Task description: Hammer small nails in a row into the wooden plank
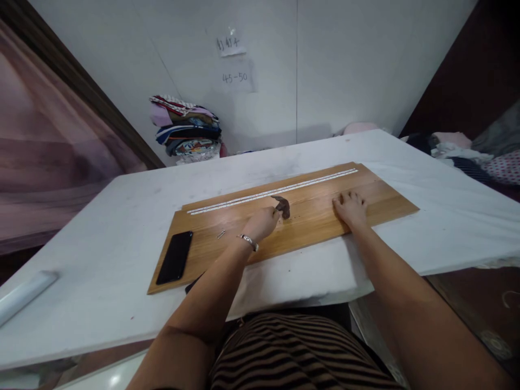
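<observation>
At far left on the white table (101,216), a pale roll (24,292) lies at the edge, well clear of the work. Next along is the wooden board (317,219). A black phone (174,257) lies flat on its left end, with a few small nails (221,234) loose just right of it, too small to count. My left hand (262,223), bracelet on the wrist, is closed around a hammer (281,206). I only see the dark head past the knuckles, on or just above the board and just short of the white strip (272,190) that runs along the board's far edge. The grip looks choked right up at the head. Further right, my right hand (350,208) is fingers spread, palm flat on the board, holding nothing, near the strip but not touching it. My read: the job is hammering at the board by the strip. To do it well, press down hard with the right palm so the board doesn't skate on the table. Keep those fingers well apart from where the head lands. With that short grip, use short square taps, no big swings. I'd move the phone off the board, since blows will shake it. Can't tell whether a nail sits under the head.
</observation>
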Available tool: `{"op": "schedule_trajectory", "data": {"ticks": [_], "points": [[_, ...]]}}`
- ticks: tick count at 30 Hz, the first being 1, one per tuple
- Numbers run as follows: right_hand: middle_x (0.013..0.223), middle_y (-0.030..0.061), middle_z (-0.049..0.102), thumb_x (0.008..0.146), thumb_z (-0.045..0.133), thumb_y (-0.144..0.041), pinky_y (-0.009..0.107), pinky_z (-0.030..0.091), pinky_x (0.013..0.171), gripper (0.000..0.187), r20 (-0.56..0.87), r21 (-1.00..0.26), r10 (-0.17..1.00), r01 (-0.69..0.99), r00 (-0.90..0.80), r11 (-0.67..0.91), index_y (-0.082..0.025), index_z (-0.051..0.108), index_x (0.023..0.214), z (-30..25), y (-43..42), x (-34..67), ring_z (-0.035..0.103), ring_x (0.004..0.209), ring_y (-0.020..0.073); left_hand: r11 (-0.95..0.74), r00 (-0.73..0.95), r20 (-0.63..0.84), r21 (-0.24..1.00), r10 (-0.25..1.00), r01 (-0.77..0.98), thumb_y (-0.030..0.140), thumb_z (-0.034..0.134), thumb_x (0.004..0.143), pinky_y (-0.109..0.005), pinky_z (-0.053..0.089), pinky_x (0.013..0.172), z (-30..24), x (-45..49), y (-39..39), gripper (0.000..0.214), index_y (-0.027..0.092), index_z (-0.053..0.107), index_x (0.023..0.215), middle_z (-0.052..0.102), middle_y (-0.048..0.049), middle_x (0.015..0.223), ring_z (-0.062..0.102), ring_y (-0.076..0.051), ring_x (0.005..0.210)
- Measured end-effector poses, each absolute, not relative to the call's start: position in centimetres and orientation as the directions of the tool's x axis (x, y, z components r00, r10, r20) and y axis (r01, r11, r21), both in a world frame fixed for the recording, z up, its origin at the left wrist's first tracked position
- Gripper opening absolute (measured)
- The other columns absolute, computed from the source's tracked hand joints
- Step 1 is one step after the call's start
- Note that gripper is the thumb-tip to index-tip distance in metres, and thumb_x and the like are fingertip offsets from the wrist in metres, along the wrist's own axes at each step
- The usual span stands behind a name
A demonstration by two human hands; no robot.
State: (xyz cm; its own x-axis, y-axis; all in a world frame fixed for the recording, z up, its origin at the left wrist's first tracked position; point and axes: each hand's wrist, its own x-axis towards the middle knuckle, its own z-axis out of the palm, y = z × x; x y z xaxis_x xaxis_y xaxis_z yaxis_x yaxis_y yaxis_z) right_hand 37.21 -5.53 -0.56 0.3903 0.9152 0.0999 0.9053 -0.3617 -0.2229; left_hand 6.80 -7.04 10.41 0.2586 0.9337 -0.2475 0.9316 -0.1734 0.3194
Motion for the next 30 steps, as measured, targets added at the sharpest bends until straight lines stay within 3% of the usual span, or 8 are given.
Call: {"op": "schedule_trajectory", "data": {"ticks": [30], "points": [[0.146, 0.0227, 0.057, 0.101, 0.032, -0.043, 0.054, 0.028, 0.111, 0.053, 0.116, -0.214, 0.914, 0.909, 0.388, -0.358, -0.013, 0.065, 0.130, -0.42, -5.71, 37.07, 0.043, 0.137, 0.0349, -0.174, 0.256, -0.240, 0.316, 0.937, 0.933, 0.041, 0.037, 0.106, -0.032, 0.049, 0.081, 10.30, 6.65, -6.76, 0.043, 0.014, 0.071, 0.108, 0.077, -0.0158, 0.112, 0.071, -0.027, 0.102]]}}
